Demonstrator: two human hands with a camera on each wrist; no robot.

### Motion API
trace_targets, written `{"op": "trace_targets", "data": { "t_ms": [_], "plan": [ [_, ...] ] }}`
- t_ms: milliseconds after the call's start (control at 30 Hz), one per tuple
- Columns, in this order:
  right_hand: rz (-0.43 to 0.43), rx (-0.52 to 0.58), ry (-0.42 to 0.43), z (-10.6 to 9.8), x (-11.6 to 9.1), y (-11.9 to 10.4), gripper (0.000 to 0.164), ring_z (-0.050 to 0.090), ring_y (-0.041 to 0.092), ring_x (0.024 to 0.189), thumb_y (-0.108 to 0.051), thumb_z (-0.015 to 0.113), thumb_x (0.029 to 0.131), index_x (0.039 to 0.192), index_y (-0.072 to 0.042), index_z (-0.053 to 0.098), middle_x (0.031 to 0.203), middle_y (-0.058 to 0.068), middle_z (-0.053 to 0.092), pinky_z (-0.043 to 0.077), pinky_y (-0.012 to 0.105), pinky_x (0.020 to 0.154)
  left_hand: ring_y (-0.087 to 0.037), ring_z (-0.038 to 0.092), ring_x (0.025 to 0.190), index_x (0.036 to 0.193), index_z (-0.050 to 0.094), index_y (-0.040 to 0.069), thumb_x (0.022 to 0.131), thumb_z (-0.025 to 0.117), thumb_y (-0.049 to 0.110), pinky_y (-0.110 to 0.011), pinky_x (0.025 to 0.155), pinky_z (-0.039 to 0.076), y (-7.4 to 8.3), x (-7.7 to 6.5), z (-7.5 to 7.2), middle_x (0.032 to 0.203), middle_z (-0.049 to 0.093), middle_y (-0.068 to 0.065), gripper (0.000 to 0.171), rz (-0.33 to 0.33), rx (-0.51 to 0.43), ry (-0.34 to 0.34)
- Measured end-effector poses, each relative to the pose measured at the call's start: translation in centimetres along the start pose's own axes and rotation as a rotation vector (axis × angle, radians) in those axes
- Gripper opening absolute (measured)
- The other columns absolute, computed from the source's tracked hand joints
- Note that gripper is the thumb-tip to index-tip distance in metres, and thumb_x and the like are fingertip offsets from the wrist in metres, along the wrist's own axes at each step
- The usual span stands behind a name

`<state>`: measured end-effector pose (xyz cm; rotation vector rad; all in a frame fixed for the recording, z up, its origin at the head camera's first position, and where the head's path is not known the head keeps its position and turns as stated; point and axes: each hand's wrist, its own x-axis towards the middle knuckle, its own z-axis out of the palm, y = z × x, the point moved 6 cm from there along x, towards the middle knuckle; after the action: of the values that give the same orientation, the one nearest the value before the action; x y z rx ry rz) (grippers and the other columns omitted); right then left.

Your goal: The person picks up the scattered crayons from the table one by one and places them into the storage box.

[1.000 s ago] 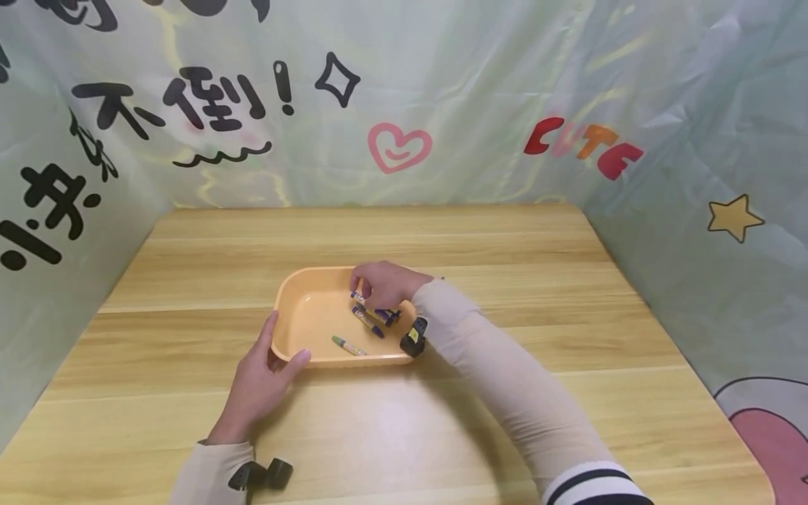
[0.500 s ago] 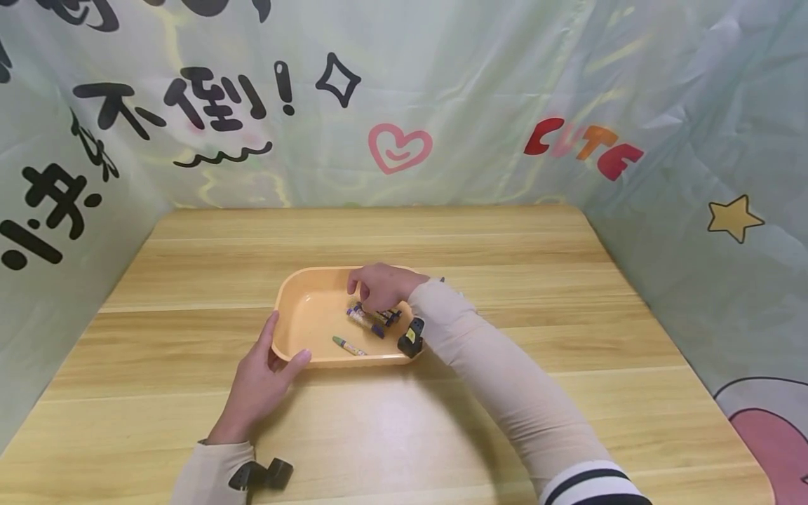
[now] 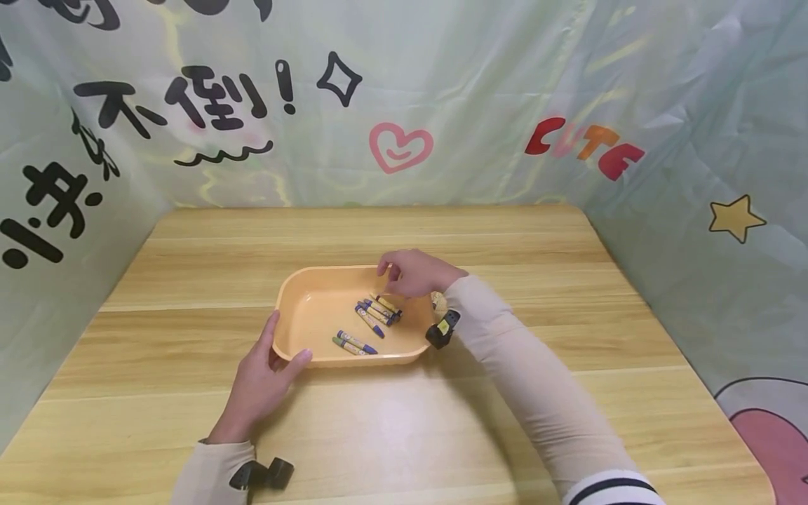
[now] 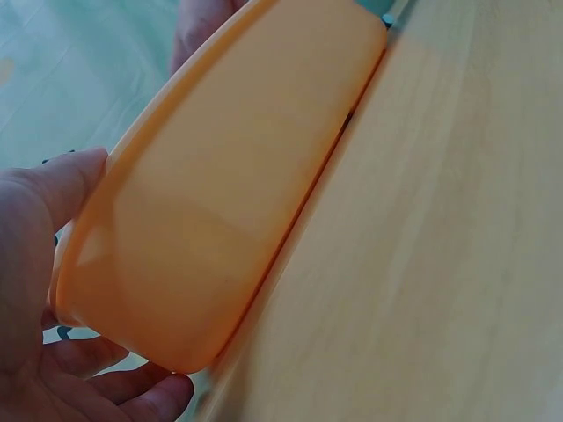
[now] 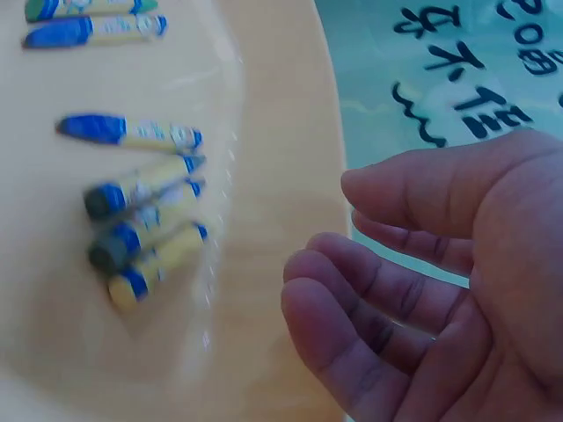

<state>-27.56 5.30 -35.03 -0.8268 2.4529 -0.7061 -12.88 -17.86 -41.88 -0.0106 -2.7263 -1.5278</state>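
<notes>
A shallow orange plastic tray (image 3: 297, 305) sits on the table with several crayons in it. My left hand (image 3: 257, 382) grips its left front corner, thumb at the rim and fingers around the end wall. A green crayon (image 5: 88, 9) and a blue crayon (image 3: 357, 342) lie side by side near the front wall. Further back, a dark blue crayon (image 5: 127, 130) lies beside a close group of crayons (image 3: 383, 311). Over the tray's back right rim hovers my right hand (image 3: 416, 272), fingers loosely bent. The right wrist view shows nothing between thumb and fingers.
The wooden table (image 3: 404, 435) extends around the tray on all sides. A small tan thing (image 3: 438, 303) shows beside the tray's right end, partly hidden by the right sleeve. Printed cloth walls (image 3: 467, 84) enclose the table at the back and sides.
My right hand has moved right, away from the crayons. A blue crayon has come to lie beside the green one, and the crayon group is uncovered. My left hand stays put.
</notes>
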Motion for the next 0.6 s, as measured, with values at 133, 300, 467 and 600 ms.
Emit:
{"op": "trace_targets", "data": {
  "t_ms": [133, 300, 467, 600],
  "plan": [
    [0.014, 0.047, 0.05, -1.2, -1.1, 1.1, 0.032, 0.066, 0.02, 0.071, -0.01, 0.062, 0.092, 0.123, 0.001, 0.057, 0.097, 0.01, 0.064, 0.056, 0.028, 0.061, -0.04, 0.046, 0.127, 0.156, 0.008, 0.005, 0.092, 0.067, 0.038, -0.044, 0.103, 0.04, 0.1, 0.0, -0.1, 0.149, 0.032, -0.029, 0.093, -0.003, 0.004, -0.001],
    [0.039, 0.045, 0.125, -2.4, -2.4, 2.9, 0.028, 0.066, 0.024, 0.071, -0.012, 0.061, 0.094, 0.119, 0.0, 0.058, 0.097, 0.012, 0.064, 0.056, 0.03, 0.062, -0.04, 0.045, 0.128, 0.156, 0.007, 0.006, 0.092, 0.067, 0.038, -0.044, 0.103, 0.04, 0.1, 0.0, -0.1, 0.15, 0.03, -0.029, 0.093, -0.011, 0.001, -0.005],
    [0.062, 0.05, 0.184, -2.9, -3.8, 5.2, 0.025, 0.066, 0.033, 0.073, -0.011, 0.063, 0.092, 0.114, 0.001, 0.058, 0.095, 0.016, 0.065, 0.056, 0.033, 0.063, -0.039, 0.045, 0.128, 0.156, 0.007, 0.005, 0.093, 0.067, 0.037, -0.042, 0.103, 0.04, 0.1, 0.0, 0.1, 0.15, 0.03, -0.029, 0.093, -0.009, -0.006, -0.009],
    [0.123, 0.031, 0.186, -2.8, -4.8, 6.9, 0.026, 0.065, 0.027, 0.071, -0.013, 0.064, 0.092, 0.112, 0.003, 0.058, 0.095, 0.017, 0.065, 0.055, 0.034, 0.066, -0.039, 0.045, 0.128, 0.156, 0.007, 0.005, 0.092, 0.067, 0.037, -0.042, 0.103, 0.04, 0.2, 0.0, 0.0, 0.15, 0.03, -0.029, 0.092, -0.009, -0.006, -0.009]
  ]
}}
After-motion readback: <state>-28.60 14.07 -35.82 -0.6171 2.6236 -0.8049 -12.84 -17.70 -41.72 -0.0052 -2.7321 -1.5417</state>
